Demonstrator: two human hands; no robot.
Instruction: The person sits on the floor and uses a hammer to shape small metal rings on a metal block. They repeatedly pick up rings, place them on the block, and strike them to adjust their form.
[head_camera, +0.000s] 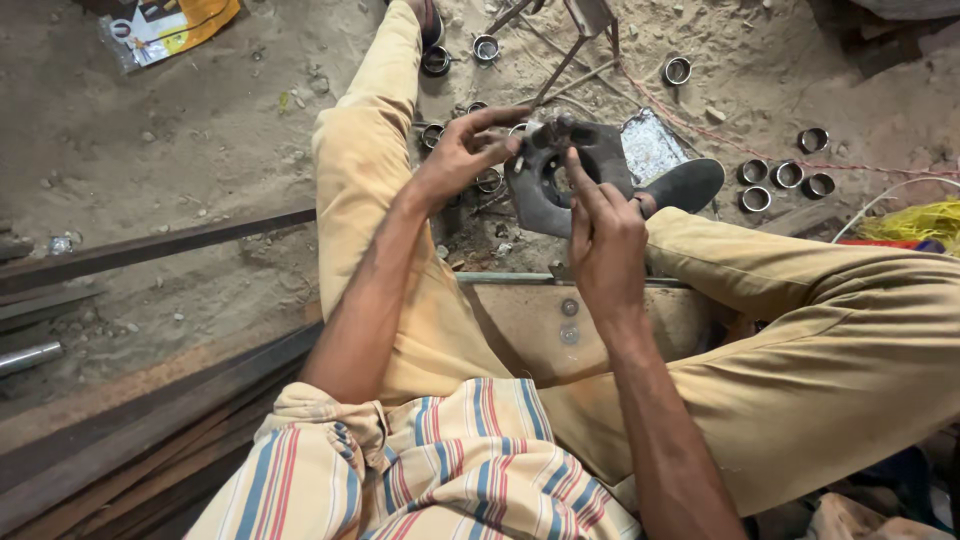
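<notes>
Two hands: a dark metal plate (570, 180) with a round hole is held in the air between the knees, above the sandy floor (180, 150).
Left hand (462, 152): fingers are curled onto the plate's upper left edge, pinched at something small that cannot be made out.
Right hand (605, 235): fingers are closed on the plate's lower right edge.
Risk: the plate may be dropped if either edge grip slips; small parts could be lost in sand.
Edges: metal rings (785, 175) lie scattered near the shoe (685, 185); steel bars (150, 250) lie to the left.
Room: movement is confined by both legs.
</notes>
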